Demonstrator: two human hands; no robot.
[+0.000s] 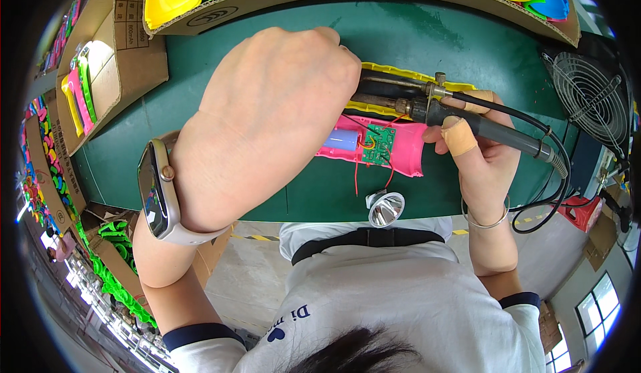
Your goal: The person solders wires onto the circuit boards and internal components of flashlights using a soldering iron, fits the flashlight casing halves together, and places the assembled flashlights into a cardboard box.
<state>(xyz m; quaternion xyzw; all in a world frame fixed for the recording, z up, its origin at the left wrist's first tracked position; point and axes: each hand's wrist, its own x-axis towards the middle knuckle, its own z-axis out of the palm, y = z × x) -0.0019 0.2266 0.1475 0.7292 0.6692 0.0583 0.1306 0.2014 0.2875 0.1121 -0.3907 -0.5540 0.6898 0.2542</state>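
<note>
1. The pink shell (408, 151) lies on the green bench (441, 199) in front of the person, holding a blue battery cell (342, 139) and a green circuit board (380, 145); a yellow shell (394, 71) lies just beyond it.
2. The right hand (491, 166) has its grip closed around the handle of a black soldering tool (501, 133), thumb and fingers on either side.
3. The left hand (280, 99) shows only its back, so there is no telling what its grip is doing (the tool's tip is hidden there too).
4. The step in hand looks like soldering the wiring, though the exact joint is out of sight.
5. The next move probably calls for a steady tip and both hands kept off hot metal.
6. The silver reflector (387, 209) sits near the bench's front edge; its thin red wire (389, 176) could snag if the pink shell shifts.
</note>
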